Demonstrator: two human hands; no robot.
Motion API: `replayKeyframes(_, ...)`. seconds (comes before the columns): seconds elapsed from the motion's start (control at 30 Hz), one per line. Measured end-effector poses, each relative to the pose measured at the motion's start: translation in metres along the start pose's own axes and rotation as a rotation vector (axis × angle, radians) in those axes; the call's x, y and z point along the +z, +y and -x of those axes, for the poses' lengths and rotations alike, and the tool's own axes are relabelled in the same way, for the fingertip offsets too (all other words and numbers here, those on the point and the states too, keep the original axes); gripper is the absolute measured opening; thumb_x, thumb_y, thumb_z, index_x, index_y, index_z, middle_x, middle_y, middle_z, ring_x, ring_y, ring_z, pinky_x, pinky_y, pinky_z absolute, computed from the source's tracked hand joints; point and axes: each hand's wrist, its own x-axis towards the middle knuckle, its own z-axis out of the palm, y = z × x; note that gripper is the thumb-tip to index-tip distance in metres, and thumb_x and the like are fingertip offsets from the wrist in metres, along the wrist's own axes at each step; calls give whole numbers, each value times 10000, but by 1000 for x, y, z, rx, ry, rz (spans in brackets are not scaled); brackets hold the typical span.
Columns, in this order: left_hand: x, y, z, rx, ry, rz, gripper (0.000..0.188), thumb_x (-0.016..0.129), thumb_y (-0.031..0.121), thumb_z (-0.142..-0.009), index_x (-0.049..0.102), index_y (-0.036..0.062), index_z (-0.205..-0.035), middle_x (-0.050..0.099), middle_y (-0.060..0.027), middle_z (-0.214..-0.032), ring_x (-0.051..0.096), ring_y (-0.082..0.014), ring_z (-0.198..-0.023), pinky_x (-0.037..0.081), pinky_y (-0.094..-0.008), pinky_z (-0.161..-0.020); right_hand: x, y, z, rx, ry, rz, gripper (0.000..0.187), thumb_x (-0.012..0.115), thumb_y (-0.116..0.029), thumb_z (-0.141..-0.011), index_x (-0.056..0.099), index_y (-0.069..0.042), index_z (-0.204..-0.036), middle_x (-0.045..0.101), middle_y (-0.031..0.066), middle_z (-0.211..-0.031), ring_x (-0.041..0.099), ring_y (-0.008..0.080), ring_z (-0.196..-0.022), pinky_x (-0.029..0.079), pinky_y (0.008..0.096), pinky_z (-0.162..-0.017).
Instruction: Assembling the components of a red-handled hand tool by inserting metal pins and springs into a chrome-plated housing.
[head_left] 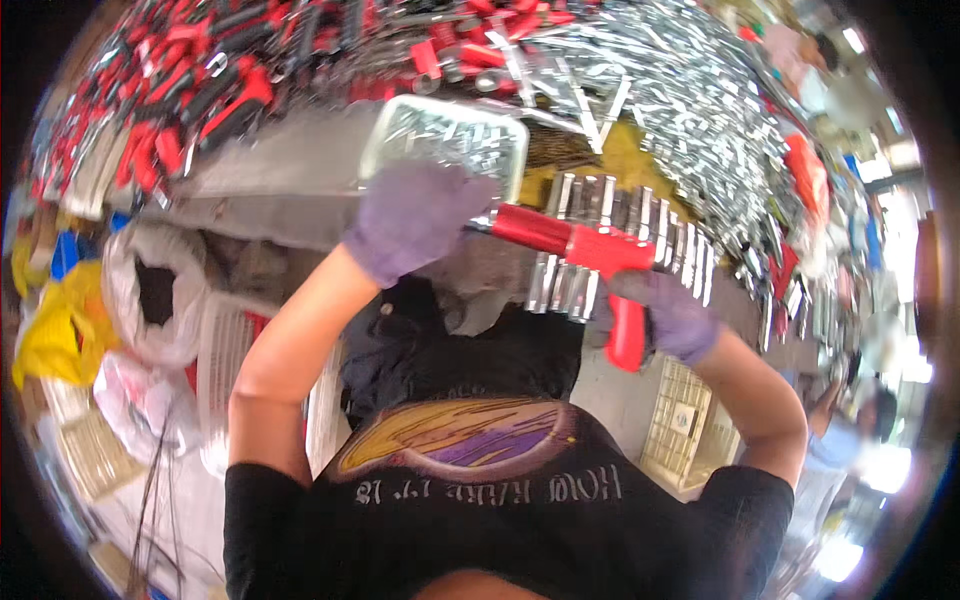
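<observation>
A red pistol-shaped tool (612, 248) with a long barrel lies level in front of my chest, its exact kind unclear. My right hand (672, 312), in a purple glove, is wrapped around its grip. At the dark front end of the barrel is my left hand (415, 215), also gloved in purple, with its fingers closed; whether they grip the tip or a small part there is blurred. Beneath the tool, a row of shiny metal tubes (648, 215) lies side by side. Just beyond my left hand stands a white tray (460, 108) with small metal parts in it.
Red and black tool bodies (230, 105) are heaped at the far left. A large pile of silvery metal parts (690, 110) covers the far right. White sacks (150, 290) and a yellow bag (60, 330) stand at left, a pale crate (685, 425) at lower right. Other people (845, 430) are at the right.
</observation>
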Motion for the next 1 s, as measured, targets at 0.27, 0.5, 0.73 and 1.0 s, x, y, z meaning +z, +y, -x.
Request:
replayKeyframes(0.27,-46,3,0,-441,932,1677,540,627,219,-827,429,65,-1306,510,-145,-1266,453,-299,-1217,342,-432,-1043,15,-18,0,-1129,597,1490,336,675,-230,-686,605,-85,-981,609,55,-943,584,208,-966,426,368,-923)
replayKeyframes(0.5,-92,5,-11,-14,774,2080,188,615,227,-847,482,95,-852,500,4,-760,479,-112,-697,410,-313,-756,74,-26,-42,-587,-116,315,556,721,-298,-739,524,-50,-1197,593,137,-1087,548,273,-1048,404,378,-951)
replayKeyframes(0.73,-94,6,14,418,383,2082,265,638,285,-873,441,120,-809,542,20,-535,528,-101,-455,435,-274,-513,-44,-64,-53,-509,429,1050,490,642,-248,-813,515,-91,-1260,653,156,-984,646,237,-897,496,357,-836)
replayKeyframes(1.0,-23,56,16,-473,-248,1598,304,663,303,-819,575,108,-1035,609,-68,-798,598,-158,-728,485,-294,-656,-214,-4,-100,-44,963,1501,324,498,-330,-907,559,-89,-1116,627,143,-1093,612,298,-1012,470,399,-872)
